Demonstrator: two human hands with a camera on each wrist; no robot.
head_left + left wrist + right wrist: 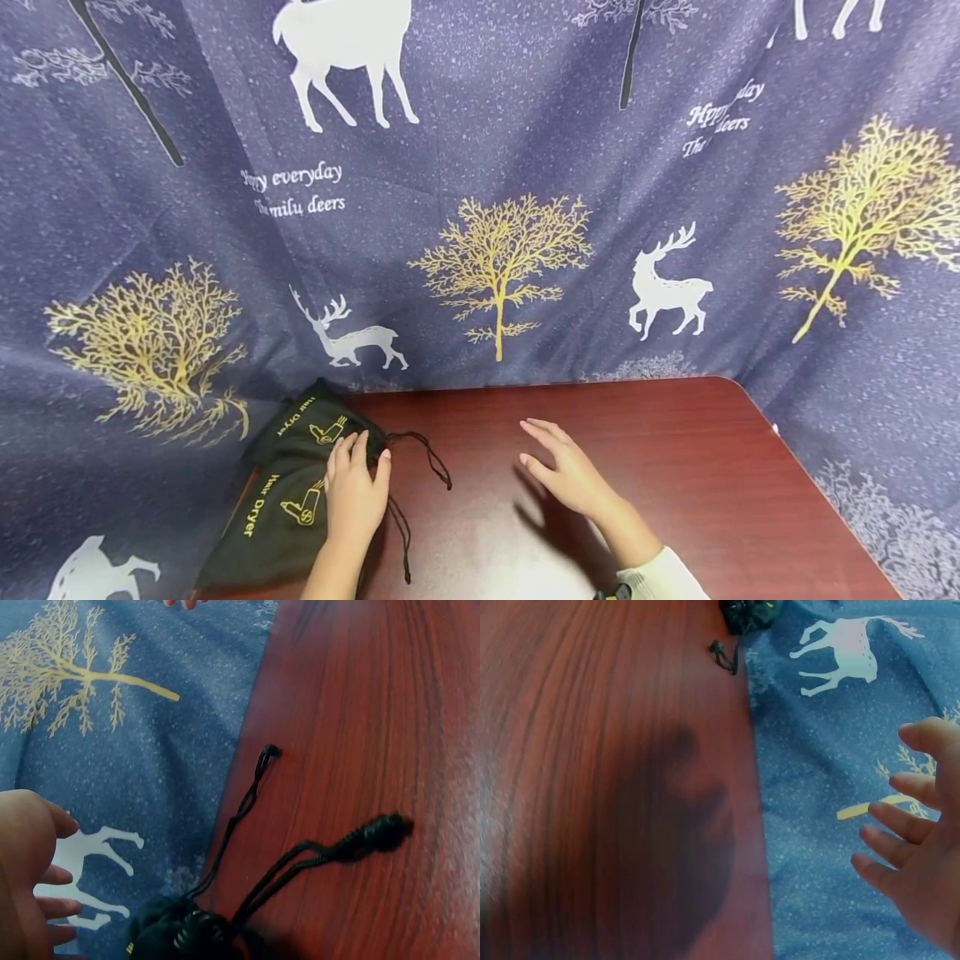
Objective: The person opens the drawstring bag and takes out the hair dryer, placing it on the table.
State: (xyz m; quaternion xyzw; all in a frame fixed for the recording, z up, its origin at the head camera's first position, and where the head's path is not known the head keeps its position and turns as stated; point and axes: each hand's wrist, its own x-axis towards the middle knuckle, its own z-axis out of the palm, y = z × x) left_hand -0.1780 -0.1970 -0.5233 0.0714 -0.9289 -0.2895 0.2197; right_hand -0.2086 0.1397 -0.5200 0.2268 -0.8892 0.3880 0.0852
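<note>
Two black drawstring bags lie at the table's left side, the far bag (300,429) partly under the near bag (262,525). Both carry yellow "Hair Dryer" lettering and a dryer drawing. My left hand (355,492) is over the right part of the bags in the head view, fingers loosely spread, holding nothing. In the left wrist view, black drawstrings (277,877) trail from a gathered bag mouth (180,930) onto the wood. Over the middle of the table, my right hand (570,475) hovers with relaxed fingers and casts a shadow (682,847).
The reddish-brown wooden table (675,467) has a rounded far right corner. Behind it and at both sides hangs a blue cloth (480,150) printed with white deer and yellow trees. A dark band (615,592) sits at my right wrist, beside a pale sleeve (663,575).
</note>
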